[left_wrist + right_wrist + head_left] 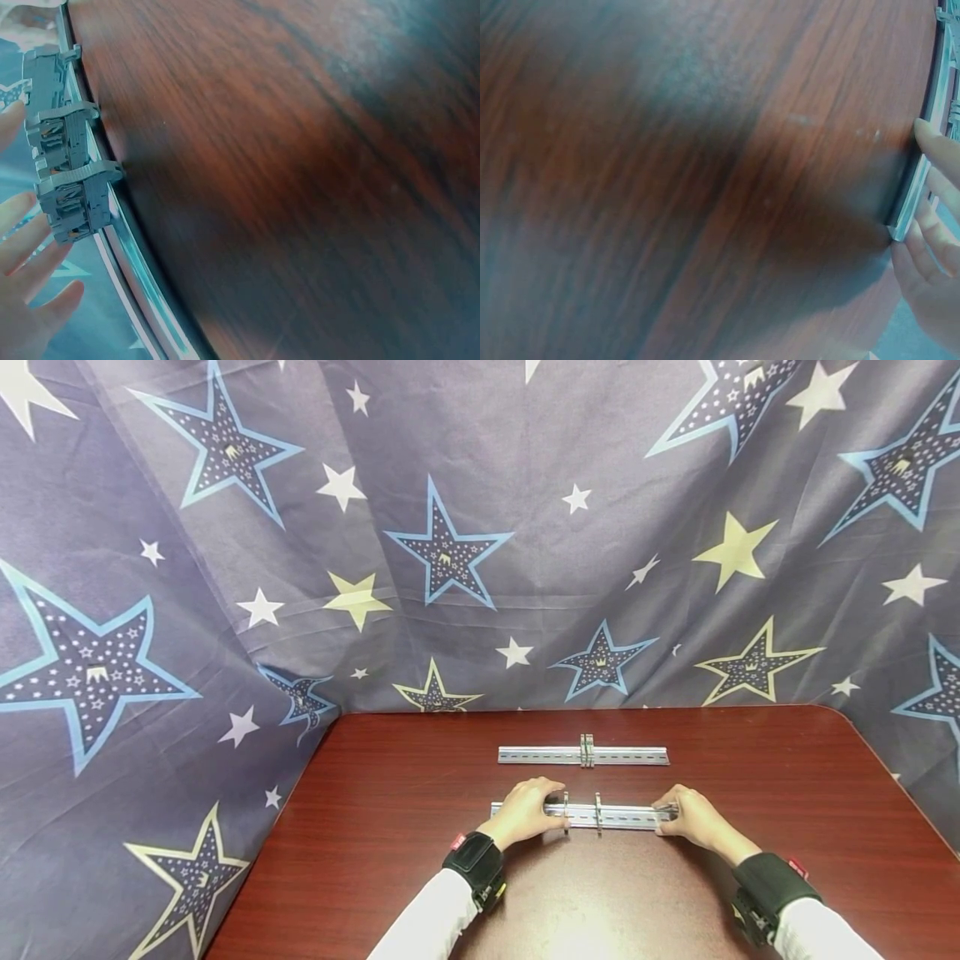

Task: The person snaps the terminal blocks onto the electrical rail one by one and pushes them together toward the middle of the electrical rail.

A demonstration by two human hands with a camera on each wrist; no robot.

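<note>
A silver slotted mounting rail [626, 817] lies across the near part of the table. Slim grey clip-on terminal blocks [75, 202] stand on it, a few seen in the left wrist view. Around the rail's left part, my left hand [527, 812] has its thumb and fingers spread on either side, tips beside the left block [566, 812]; whether they press it cannot be told. My right hand [693, 817] grips the rail's right end, thumb on the near side and fingers behind. Something small and grey shows between those fingers, partly hidden.
Farther back lies a second slotted rail [540, 755] with several blocks [587, 750] grouped at its middle. The reddish-brown wooden table [405, 777] ends at a star-patterned curtain [465, 635] behind and at the sides.
</note>
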